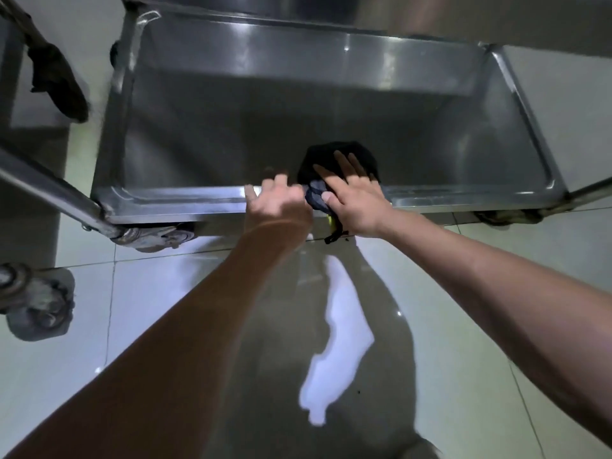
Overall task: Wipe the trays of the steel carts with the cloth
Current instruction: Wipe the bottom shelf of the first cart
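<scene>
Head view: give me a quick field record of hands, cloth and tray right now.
tray: bottom steel tray of the cart, seen from above
cloth: dark cloth draped over the tray's near rim, partly inside
right hand: right hand flat on the cloth, fingers straight, pressing
left hand: left hand curled over the near rim beside the cloth
other: caster under the near left corner; second dark rag hanging at upper left; glossy tiled floor
</scene>
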The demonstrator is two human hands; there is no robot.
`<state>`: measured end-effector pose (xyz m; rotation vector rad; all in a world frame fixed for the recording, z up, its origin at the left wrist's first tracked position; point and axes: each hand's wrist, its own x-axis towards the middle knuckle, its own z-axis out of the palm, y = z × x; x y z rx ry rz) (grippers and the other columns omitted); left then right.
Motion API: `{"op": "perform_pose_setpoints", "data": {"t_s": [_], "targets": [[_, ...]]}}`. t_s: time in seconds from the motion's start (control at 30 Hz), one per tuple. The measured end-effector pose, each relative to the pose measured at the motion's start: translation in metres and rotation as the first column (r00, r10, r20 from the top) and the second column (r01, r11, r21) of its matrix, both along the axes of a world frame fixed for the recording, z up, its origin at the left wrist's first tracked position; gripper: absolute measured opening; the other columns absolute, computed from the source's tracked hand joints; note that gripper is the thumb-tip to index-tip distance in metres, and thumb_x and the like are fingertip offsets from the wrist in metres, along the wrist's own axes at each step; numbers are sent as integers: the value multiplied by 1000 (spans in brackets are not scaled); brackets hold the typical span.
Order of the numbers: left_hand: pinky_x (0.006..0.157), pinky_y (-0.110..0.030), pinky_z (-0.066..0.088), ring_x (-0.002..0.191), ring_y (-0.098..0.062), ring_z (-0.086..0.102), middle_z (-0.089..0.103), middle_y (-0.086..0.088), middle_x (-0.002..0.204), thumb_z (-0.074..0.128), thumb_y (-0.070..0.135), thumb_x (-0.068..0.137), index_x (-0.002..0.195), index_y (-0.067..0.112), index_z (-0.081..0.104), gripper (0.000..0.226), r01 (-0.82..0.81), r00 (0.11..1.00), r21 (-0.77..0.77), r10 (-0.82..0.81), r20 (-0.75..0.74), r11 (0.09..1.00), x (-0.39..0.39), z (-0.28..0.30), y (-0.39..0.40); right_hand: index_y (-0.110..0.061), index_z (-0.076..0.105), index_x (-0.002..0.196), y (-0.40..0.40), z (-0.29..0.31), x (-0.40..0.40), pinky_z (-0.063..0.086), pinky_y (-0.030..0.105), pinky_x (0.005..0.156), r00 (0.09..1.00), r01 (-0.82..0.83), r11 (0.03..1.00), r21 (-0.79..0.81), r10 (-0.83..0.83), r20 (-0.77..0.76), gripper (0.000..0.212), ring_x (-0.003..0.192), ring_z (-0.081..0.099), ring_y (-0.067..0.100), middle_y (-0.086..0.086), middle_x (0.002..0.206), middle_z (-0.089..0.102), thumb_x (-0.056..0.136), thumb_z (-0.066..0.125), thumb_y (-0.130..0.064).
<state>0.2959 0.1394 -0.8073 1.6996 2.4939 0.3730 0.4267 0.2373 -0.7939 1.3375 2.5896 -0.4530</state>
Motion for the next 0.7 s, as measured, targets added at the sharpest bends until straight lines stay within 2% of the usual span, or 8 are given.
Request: {"op": "perform_pose_setpoints", "data": {"t_s": [0.07, 0.17, 0.3, 0.4, 0.5, 0.6, 0.7], "targets": [[108, -49, 31, 115, -33, 52, 55, -10, 126, 53, 31, 93, 114, 17, 66, 29, 32, 999, -86, -31, 12, 996, -2, 0, 0, -43, 11, 157, 3, 6, 2, 10, 52, 122, 997, -37, 998, -43, 40, 69, 57, 153, -11, 22, 1, 168, -10, 105, 34, -43], [109, -50, 29, 130, -29, 40, 41, -7, 142, 50, 38, 94, 133, 20, 50, 42, 98, 995, -212, -103, -14, 972, -6, -2, -9, -44, 7, 157, -1, 8, -1, 5, 52, 123, 993, -36, 997, -63, 43, 112, 57, 153, -14, 23, 1, 167, -13, 105, 32, -44], [105, -44, 28, 135, -26, 35, 40, -4, 145, 45, 31, 88, 147, 18, 36, 61, 146, 979, -201, -170, -108, 969, -9, 8, -37, -44, 10, 156, -6, 14, -9, 4, 54, 122, 993, -30, 997, -75, 39, 114, 56, 153, -13, 23, 1, 167, -12, 105, 33, -43], [105, -43, 26, 136, -26, 35, 39, -4, 147, 42, 36, 89, 148, 18, 37, 62, 124, 979, -183, -150, -137, 975, -10, 6, -37, -45, 22, 154, -7, 7, -5, 8, 52, 122, 998, -39, 999, 0, 39, -47, 52, 154, -6, 20, 0, 168, 0, 104, 35, -41], [106, -49, 28, 127, -29, 40, 44, -8, 140, 34, 40, 97, 140, 15, 45, 50, 33, 982, -133, -57, -179, 991, 6, 0, -32, -43, 35, 150, -12, -9, 1, 12, 49, 121, 976, 0, 995, 97, 21, -218, 49, 153, 4, 18, -1, 167, 13, 101, 40, -40], [108, -52, 29, 130, -28, 41, 45, -7, 143, 16, 38, 105, 137, 16, 48, 51, 1, 978, -103, -23, -205, 995, 16, -6, -27, -41, 44, 146, -17, -20, 5, 16, 45, 119, 960, 49, 973, 227, 17, -279, 46, 152, 13, 17, -2, 164, 23, 100, 41, -39], [108, -47, 32, 131, -21, 46, 53, 0, 141, 21, 43, 103, 127, 16, 57, 51, 30, 985, -30, -35, -170, 999, 22, -6, -25, -39, 47, 144, -19, -26, 9, 21, 44, 117, 955, 40, 953, 299, 51, -291, 44, 150, 22, 18, -4, 162, 28, 101, 36, -40]]}}
